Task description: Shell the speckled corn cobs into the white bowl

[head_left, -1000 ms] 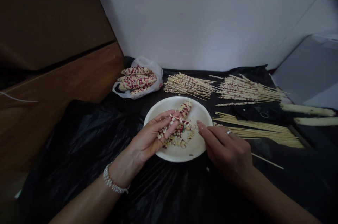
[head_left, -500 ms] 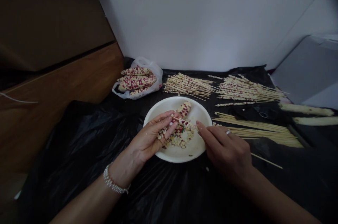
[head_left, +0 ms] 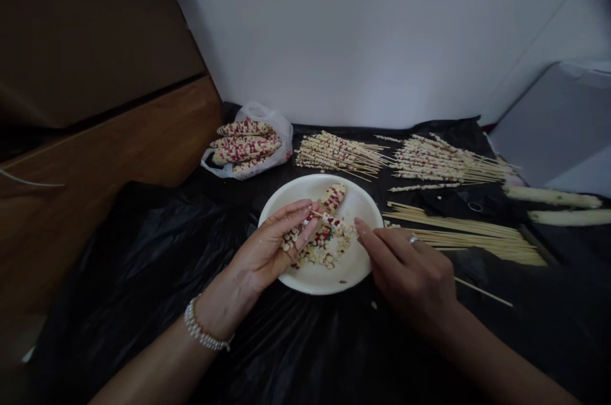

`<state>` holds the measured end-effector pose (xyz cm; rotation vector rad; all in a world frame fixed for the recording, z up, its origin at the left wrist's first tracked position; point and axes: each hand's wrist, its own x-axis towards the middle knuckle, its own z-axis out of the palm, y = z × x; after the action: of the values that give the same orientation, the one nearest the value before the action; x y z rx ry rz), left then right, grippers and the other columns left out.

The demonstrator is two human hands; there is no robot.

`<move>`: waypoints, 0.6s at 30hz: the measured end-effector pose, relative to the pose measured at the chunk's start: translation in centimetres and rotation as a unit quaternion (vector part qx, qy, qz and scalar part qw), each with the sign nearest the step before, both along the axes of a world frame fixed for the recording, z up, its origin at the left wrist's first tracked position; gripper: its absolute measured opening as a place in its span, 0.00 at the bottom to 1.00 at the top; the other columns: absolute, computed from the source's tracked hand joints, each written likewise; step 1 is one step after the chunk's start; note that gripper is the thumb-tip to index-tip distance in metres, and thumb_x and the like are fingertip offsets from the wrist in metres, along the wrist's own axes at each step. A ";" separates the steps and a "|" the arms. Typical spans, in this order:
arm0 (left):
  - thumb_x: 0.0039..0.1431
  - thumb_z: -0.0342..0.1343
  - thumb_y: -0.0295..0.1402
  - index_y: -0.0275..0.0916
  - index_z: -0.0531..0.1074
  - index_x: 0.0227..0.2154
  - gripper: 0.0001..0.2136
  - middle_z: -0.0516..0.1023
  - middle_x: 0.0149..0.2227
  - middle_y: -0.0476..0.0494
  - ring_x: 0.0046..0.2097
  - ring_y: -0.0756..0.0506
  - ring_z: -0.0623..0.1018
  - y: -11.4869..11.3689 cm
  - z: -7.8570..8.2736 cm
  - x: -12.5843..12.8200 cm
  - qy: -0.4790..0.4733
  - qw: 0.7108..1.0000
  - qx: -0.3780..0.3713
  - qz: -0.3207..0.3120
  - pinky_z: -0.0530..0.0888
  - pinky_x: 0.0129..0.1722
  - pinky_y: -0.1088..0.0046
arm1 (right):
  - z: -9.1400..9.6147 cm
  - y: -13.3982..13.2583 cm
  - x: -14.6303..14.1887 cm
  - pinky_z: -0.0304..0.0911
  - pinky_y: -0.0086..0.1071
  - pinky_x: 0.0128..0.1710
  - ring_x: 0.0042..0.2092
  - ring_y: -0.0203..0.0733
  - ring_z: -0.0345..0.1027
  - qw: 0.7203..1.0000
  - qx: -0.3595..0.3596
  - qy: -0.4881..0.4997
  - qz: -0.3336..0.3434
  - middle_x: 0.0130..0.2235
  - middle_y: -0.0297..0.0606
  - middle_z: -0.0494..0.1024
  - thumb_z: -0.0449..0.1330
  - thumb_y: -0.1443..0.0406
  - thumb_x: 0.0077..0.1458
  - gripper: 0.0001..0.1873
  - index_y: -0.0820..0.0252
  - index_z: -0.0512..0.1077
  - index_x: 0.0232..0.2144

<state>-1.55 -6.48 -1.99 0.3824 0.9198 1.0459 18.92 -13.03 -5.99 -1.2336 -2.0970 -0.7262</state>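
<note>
Over the white bowl point(head_left: 272, 201), my left hand point(head_left: 274, 242) is closed, with thumb and fingertips pinching at the pointed end of a wooden skewer point(head_left: 484, 292), seemingly on a corn kernel too small to make out clearly. Pale kernels point(head_left: 289, 239) show at its palm. My right hand point(head_left: 413, 265) grips the same skewer, whose bare end sticks out behind the hand. White and dark red kernels are threaded along the stretch between both hands. Inside the bowl are loose corn kernels point(head_left: 324, 256) and a partly stripped speckled corn cob point(head_left: 333, 197).
Behind the bowl lie a plastic bag point(head_left: 284, 131) of speckled cobs and two piles of kernel-threaded skewers point(head_left: 329, 153) point(head_left: 429, 160). Bare skewers point(head_left: 477, 239) lie to the right, near two stripped cobs point(head_left: 554, 196) point(head_left: 568, 218). Black plastic sheeting point(head_left: 143, 252) covers the surface below a white wall point(head_left: 334, 35).
My left fingers have shifted slightly at the skewer's tip, and the thumb has moved a little. My right hand keeps its grip almost unmoved. The view has drifted slightly.
</note>
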 end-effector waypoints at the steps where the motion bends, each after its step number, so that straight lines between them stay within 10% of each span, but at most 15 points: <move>1: 0.53 0.60 0.16 0.31 0.79 0.33 0.07 0.81 0.40 0.41 0.39 0.51 0.81 0.0 0.0 0.0 0.001 1.000 -0.001 0.000 0.77 0.47 0.78 | 0.0 0.0 0.0 0.59 0.32 0.33 0.35 0.39 0.68 1.000 0.001 0.000 0.000 0.36 0.38 0.78 0.60 0.73 0.58 0.23 0.66 0.68 0.56; 18: 0.54 0.59 0.18 0.32 0.79 0.35 0.07 0.82 0.40 0.41 0.42 0.50 0.81 0.0 -0.4 0.0 0.003 0.999 0.013 -0.036 0.77 0.47 0.78 | 0.0 0.0 -0.1 0.58 0.33 0.33 0.34 0.39 0.67 1.000 0.004 0.004 0.011 0.37 0.38 0.79 0.59 0.73 0.59 0.21 0.66 0.69 0.55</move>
<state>-1.59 -6.51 -2.35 0.4381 0.8930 0.9929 18.79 -13.05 -6.03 -1.2063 -2.0954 -0.7191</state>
